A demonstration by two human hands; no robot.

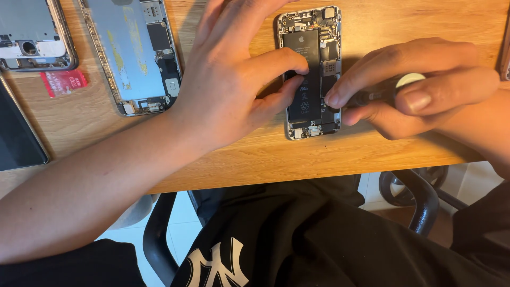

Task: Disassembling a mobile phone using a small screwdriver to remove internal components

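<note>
A dark flat slab [18, 133] lies at the far left edge of the wooden tabletop [319, 154], well to the left of the opened phone [309, 74]. Above it sits a bare metal phone shell [34, 34] with a round camera hole, and a small red card [64, 82] lies just below that shell. Nearer the opened phone, still to its left, a second empty phone housing [133, 53] lies face up, silver-blue inside with yellow streaks.

The left hand [228, 79] comes in from the lower left and spreads over the opened phone's left side; its fingers [289, 61] are open, and the thumb and one fingertip press on the black battery inside.

The opened phone lies upright on the tabletop, near its front edge, its battery and small circuit parts showing.

The right hand [414, 87] reaches in from the phone's right. Its fingers are closed around a dark screwdriver [382, 93] with a pale round cap, whose tip points at the phone's right edge.

Below the tabletop, black clothing and a black chair arm [419, 196] show.
</note>
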